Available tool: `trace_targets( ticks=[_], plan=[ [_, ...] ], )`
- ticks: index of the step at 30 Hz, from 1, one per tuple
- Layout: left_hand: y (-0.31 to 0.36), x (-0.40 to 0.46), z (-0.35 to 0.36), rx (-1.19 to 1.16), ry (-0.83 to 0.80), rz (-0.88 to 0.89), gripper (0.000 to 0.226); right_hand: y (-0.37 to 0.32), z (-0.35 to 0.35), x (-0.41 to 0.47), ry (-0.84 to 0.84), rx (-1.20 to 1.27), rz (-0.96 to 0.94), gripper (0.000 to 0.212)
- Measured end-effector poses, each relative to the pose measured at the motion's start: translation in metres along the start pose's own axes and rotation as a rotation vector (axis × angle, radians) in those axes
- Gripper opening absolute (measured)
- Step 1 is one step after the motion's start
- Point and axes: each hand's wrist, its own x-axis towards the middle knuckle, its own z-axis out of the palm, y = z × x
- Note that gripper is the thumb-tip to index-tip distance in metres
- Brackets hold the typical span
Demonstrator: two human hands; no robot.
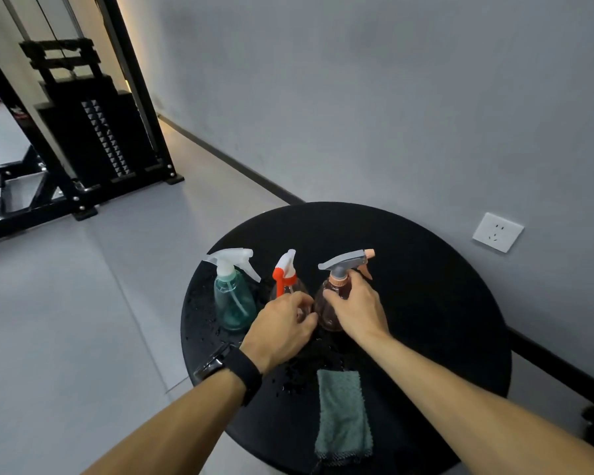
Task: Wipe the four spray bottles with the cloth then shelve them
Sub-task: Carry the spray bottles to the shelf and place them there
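On round black table (426, 269): three spray bottles upright in row. Teal bottle (235, 303) at 9 o'clock, orange-trigger bottle (285, 272) centre, left hand (282, 325) curled round its body. Right hand (355, 308) grasps neck of brown bottle (333, 303). Green cloth (343, 416) lies flat at 6 o'clock, untouched. Fourth bottle unseen.

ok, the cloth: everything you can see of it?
The cloth is a grey-green, nubbly-textured rag, apparently folded into a long strip. It lies flat on the black round table near its front edge, its near end at the rim. Water droplets dot the tabletop beside it. Neither hand touches it.
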Motion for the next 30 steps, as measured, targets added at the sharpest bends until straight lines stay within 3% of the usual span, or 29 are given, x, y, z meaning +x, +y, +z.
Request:
trace_targets(
  ticks=[14, 30],
  plan=[
    [0.005, -0.001, -0.007, 0.016, -0.007, 0.015, 0.029, -0.005, -0.01, 0.002, 0.097, 0.018, 0.005, 0.022],
    [0.106, -0.028, -0.045, 0.027, 0.03, 0.176, 0.037, -0.026, -0.139, -0.066, 0.198, -0.033, -0.116, 0.029]
  ],
)
